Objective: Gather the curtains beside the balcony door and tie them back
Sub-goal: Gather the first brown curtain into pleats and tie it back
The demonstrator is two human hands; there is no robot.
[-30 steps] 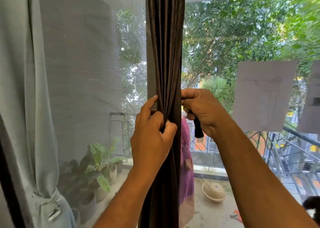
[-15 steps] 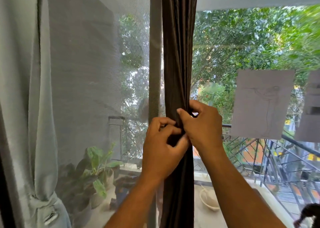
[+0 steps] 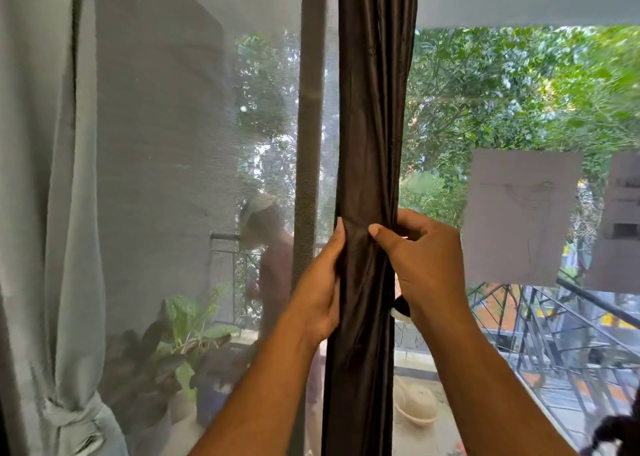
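Brown curtain (image 3: 372,143): bunched between our hands; left hand (image 3: 317,292) and right hand (image 3: 424,265) both grasping it.

Dark brown curtain (image 3: 372,143) hangs bunched into a narrow column.

Left hand (image 3: 317,292) and right hand (image 3: 420,265) raised, fingers curled closed, forearms angled upward
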